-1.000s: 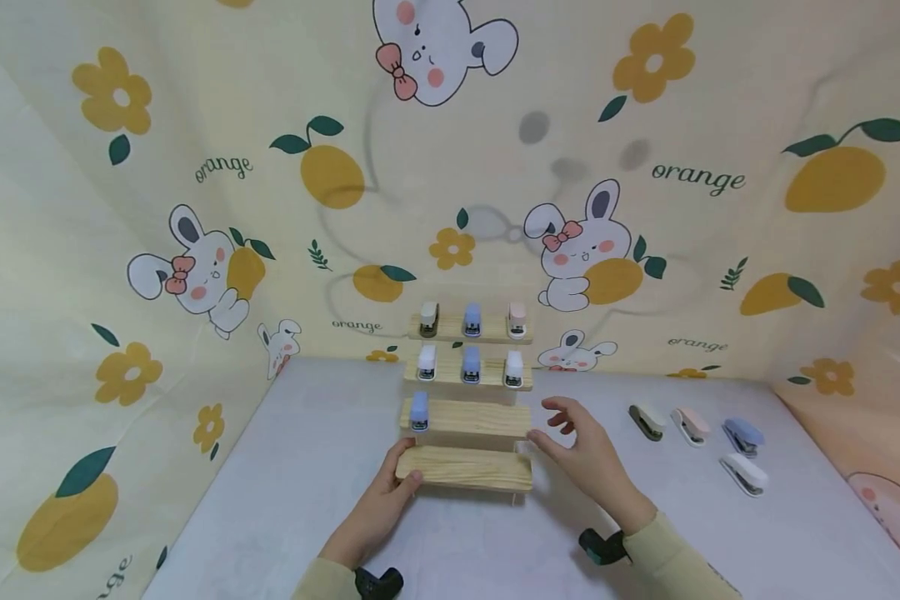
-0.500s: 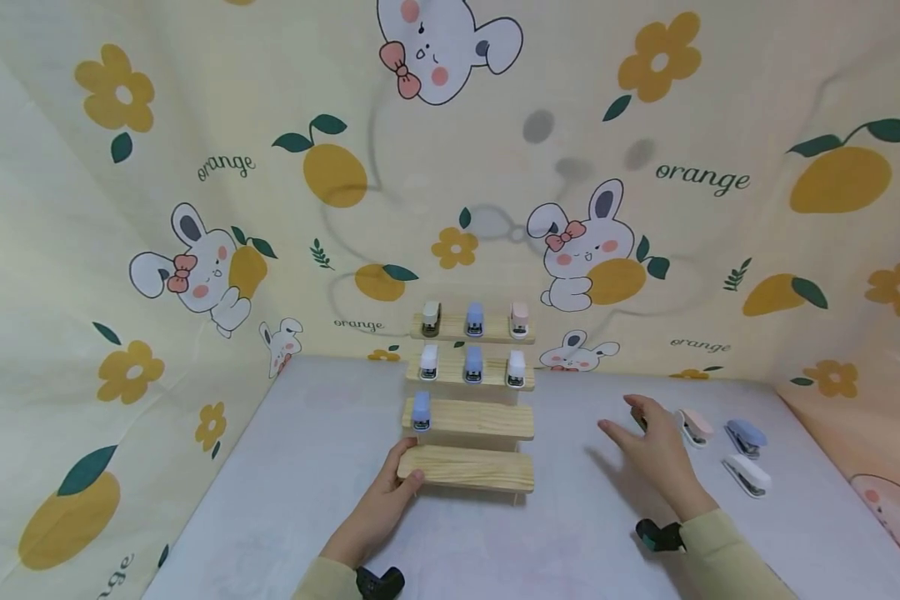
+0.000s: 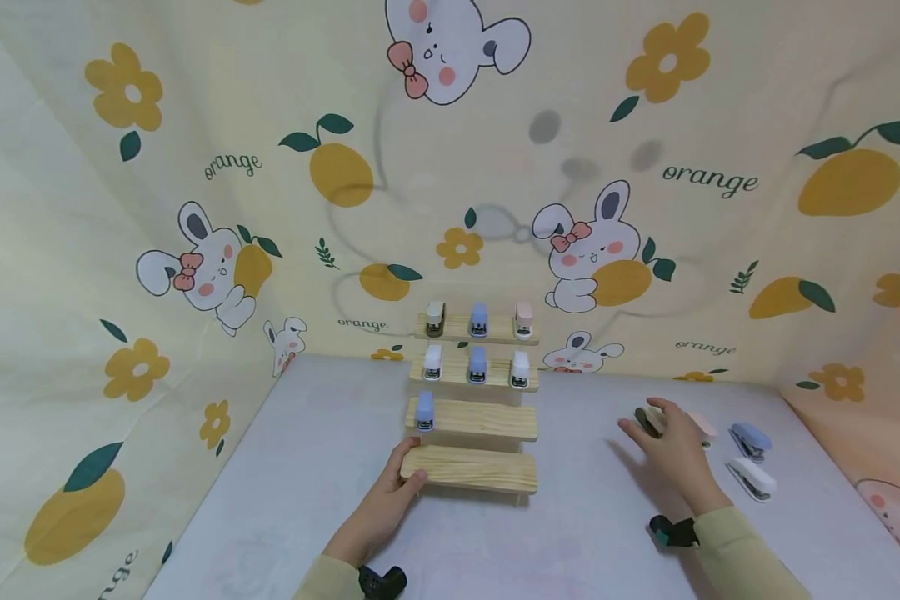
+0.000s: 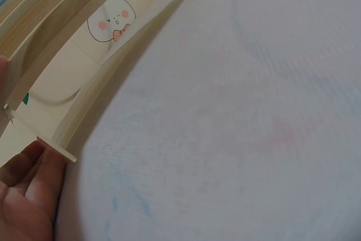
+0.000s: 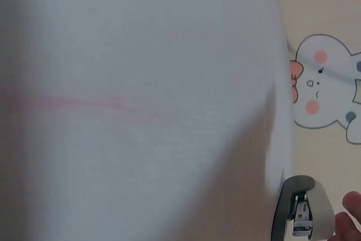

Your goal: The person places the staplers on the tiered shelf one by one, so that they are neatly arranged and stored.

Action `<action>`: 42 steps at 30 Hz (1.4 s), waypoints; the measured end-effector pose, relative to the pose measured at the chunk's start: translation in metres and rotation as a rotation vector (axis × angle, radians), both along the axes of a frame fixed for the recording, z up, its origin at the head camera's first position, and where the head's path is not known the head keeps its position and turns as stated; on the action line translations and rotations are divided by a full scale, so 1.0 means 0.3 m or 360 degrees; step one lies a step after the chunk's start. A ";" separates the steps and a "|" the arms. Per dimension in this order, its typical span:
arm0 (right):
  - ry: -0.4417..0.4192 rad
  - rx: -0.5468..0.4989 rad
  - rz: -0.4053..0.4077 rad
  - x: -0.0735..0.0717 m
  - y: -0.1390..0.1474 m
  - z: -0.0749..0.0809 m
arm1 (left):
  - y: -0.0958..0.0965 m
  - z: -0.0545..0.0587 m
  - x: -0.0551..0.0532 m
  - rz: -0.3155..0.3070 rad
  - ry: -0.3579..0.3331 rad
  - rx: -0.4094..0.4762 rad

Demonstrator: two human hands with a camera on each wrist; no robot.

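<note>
In the head view, my left hand (image 3: 382, 500) holds the left end of the lowest shelf of a wooden stepped rack (image 3: 472, 471), thumb on top. The left wrist view shows fingers (image 4: 42, 187) against the rack's side support. My right hand (image 3: 675, 450) reaches over a pale green and dark stapler (image 3: 647, 422) lying on the table, thumb and forefinger spread around it. In the right wrist view, fingertips (image 5: 351, 204) sit close beside that stapler (image 5: 304, 210). A pink stapler (image 3: 703, 427) is partly hidden behind this hand.
Further right lie a blue stapler (image 3: 752, 439) and a white stapler (image 3: 752, 479). The rack's upper two shelves each carry three mini staplers. One blue stapler (image 3: 424, 412) stands at the left end of the third shelf. A printed cloth backdrop (image 3: 450, 167) rises behind the table.
My right hand has moved from the rack's right side across to the pale green and dark stapler. My left hand has kept its hold on the rack.
</note>
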State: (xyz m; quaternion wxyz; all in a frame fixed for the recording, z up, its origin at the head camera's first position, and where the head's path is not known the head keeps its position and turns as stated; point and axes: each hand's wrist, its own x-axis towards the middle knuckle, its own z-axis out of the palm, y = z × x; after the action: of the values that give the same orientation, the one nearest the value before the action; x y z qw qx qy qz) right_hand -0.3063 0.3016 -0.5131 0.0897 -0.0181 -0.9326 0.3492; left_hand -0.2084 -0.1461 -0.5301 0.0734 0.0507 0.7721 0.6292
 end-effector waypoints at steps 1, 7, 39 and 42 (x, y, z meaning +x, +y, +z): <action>-0.0017 -0.0002 -0.0006 -0.002 0.004 -0.001 | -0.001 -0.007 -0.003 -0.0005 0.0004 0.0007; -0.0137 -0.0022 0.0015 -0.014 0.034 -0.004 | -0.013 -0.051 -0.021 -0.0023 -0.0003 -0.0012; -0.0375 -0.0113 0.0053 0.001 0.059 -0.023 | -0.007 -0.031 -0.010 -0.0005 -0.0018 -0.0047; -0.0397 -0.0116 0.0072 0.004 0.056 -0.025 | -0.006 -0.027 -0.007 -0.0004 -0.0023 -0.0046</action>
State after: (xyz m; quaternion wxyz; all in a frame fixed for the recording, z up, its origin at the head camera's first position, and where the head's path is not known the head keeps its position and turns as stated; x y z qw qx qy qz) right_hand -0.3050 0.3185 -0.5207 -0.0356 -0.0435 -0.9234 0.3798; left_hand -0.2105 -0.1480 -0.5381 0.0805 0.0463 0.7805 0.6182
